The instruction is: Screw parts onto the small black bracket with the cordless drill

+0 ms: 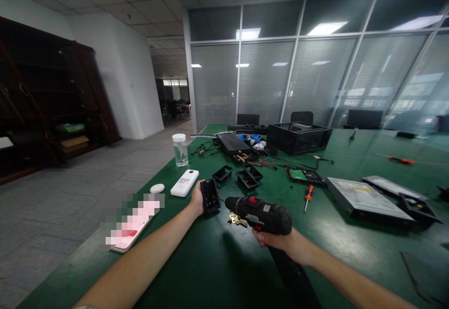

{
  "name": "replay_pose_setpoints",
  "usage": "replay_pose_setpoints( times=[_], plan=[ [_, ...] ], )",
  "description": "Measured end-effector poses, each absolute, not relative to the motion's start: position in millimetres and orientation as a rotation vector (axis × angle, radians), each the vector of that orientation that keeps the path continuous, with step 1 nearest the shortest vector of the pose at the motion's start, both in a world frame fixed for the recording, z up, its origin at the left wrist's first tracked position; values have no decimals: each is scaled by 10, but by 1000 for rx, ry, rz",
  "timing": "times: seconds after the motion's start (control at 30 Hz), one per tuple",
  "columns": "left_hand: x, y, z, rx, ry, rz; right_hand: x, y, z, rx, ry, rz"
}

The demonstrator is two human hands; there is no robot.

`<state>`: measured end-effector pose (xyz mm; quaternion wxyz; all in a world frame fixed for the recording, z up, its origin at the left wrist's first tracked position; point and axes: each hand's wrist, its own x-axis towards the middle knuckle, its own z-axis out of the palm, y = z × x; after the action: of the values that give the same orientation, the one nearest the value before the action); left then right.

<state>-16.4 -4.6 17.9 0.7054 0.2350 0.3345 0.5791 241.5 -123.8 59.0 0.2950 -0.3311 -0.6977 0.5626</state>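
Note:
My left hand [198, 200] grips a small black plastic box-like frame [209, 196] by its left side, with its open face tilted up and small brass-coloured bits inside. My right hand [271, 239] is wrapped round the handle of a black cordless drill [261, 214] with red accents. The drill points left, its tip close to the frame's right side; I cannot tell whether they touch. Below the drill's nose, several brass-coloured metal pieces [238, 220] lie on the table. Similar black frames [247, 179] sit just beyond my left hand.
A white power bank [184, 183], a clear bottle [180, 150] and a pink phone-like object [131, 229] are at left. Behind are a black computer case [300, 137] and loose cables. An orange screwdriver [308, 196] and a flat metal drive [366, 200] lie right on the green table [210, 271].

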Motion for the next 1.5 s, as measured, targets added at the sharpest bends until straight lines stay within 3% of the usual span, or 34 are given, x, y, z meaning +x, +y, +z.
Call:
replay_pose_setpoints(
  times=[1.5],
  plan=[
    [-177,-24,146,554,701,1284,2416,-1244,633,-943,-1936,1429]
  ],
)
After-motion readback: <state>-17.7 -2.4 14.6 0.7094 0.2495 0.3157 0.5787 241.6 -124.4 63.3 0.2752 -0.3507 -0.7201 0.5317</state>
